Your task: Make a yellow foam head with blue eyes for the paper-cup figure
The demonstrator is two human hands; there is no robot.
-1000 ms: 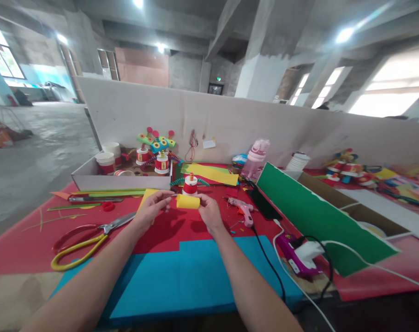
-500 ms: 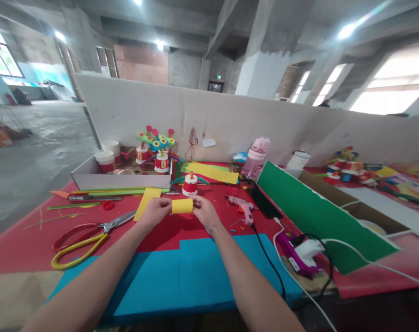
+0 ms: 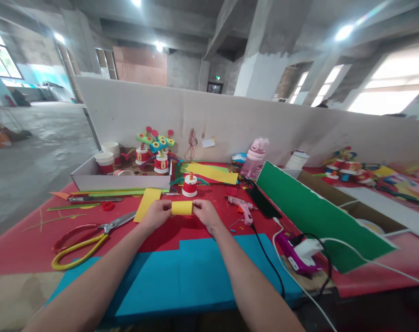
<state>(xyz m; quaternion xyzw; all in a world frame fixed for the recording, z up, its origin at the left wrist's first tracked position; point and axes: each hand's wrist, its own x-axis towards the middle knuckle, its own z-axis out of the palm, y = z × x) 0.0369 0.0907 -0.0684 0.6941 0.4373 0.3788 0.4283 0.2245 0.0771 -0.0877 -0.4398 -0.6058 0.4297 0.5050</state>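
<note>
Between my two hands, above the red table cover, is a small yellow paper roll (image 3: 182, 208). The fingers of my left hand (image 3: 158, 213) pinch its left end. Those of my right hand (image 3: 204, 213) pinch the right end. Just behind the roll stands a red and white paper cup figure (image 3: 189, 185) with green coiled arms and a spring on top. A flat strip of yellow paper (image 3: 146, 203) lies beside my left hand. To the right of my right hand rests a pink hot glue gun (image 3: 243, 207).
Large scissors (image 3: 104, 230) with red and yellow handles lie at the left. Behind them is a white box (image 3: 122, 181) with cups and finished figures. A green-sided box (image 3: 309, 214), purple power strip (image 3: 296, 253), black phone (image 3: 263, 200) and cables occupy the right. Blue sheets (image 3: 182, 281) cover the front.
Hardly anything differs. My hands stay at the roll's ends, and the view has shifted very slightly.
</note>
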